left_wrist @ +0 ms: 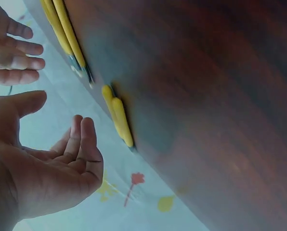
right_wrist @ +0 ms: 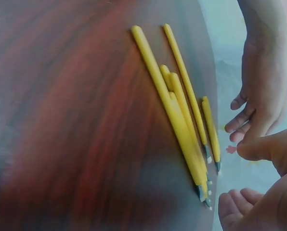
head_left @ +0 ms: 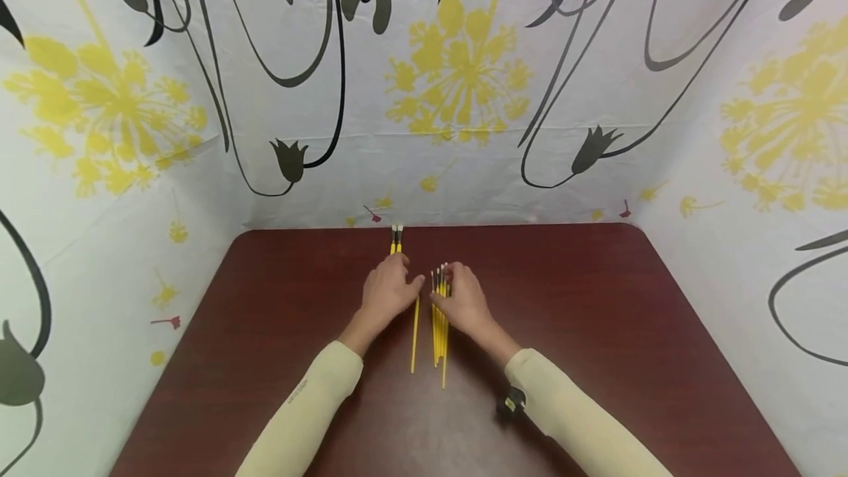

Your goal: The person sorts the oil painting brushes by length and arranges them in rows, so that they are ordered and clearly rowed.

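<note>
Several thin paintbrushes with yellow handles (head_left: 439, 330) lie bunched on the table, dark ferrules and pale tips pointing away. To their left lies a single yellow paintbrush (head_left: 414, 337). Two more paintbrushes (head_left: 396, 240) sit side by side at the table's far edge, partly hidden behind the left hand. My left hand (head_left: 387, 289) hovers between that pair and the single brush, its fingers loosely bent and holding nothing. Over the tip end of the bunch is my right hand (head_left: 469, 304), thumb and fingers apart around it. In the right wrist view the right hand's fingers (right_wrist: 232, 207) show beside the brush tips, gripping none.
The dark red-brown table (head_left: 278, 330) has rounded far corners. White cloth (head_left: 457, 190) with yellow and grey flower prints hangs behind and along both sides. A small black device (head_left: 511, 403) is at the right sleeve's cuff.
</note>
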`<state>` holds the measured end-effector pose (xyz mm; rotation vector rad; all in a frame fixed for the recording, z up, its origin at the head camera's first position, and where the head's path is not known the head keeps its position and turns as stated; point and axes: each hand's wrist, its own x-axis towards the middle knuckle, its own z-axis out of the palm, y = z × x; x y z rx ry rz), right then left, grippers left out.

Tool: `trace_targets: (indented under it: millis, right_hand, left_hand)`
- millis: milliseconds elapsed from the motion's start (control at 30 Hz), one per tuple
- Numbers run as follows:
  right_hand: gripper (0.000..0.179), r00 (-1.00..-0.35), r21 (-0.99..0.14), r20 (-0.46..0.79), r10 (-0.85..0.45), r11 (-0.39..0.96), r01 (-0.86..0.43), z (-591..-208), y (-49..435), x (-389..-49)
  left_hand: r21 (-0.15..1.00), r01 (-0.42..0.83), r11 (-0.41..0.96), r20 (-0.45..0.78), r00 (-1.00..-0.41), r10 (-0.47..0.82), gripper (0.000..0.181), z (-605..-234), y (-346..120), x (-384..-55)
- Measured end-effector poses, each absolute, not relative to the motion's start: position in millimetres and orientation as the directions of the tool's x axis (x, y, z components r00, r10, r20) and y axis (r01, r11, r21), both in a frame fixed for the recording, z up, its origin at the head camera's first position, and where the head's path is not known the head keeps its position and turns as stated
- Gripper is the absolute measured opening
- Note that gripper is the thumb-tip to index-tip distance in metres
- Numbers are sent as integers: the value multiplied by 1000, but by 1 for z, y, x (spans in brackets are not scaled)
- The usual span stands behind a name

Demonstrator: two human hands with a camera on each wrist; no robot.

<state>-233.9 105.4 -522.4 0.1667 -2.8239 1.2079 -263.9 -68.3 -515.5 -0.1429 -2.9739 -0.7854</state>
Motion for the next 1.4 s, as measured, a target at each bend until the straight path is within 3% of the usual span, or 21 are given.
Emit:
trace_targets:
  millis: [267, 600, 1400]
  right_hand:
    - [52, -995, -668, 84, -49, 739, -93, -531, 114, -224]
    - [37, -996, -642, 61, -69, 761, -92, -540, 120, -213]
    - [21, -997, -611, 20, -81, 788, -76, -542, 123, -208]
  left_hand:
    - [483, 157, 861, 49, -987, 153, 38, -523, -62, -252]
    - [401, 183, 897, 40, -982, 183, 38, -527, -67, -238]
    - [240, 191, 952, 10, -981, 194, 42, -525, -66, -225]
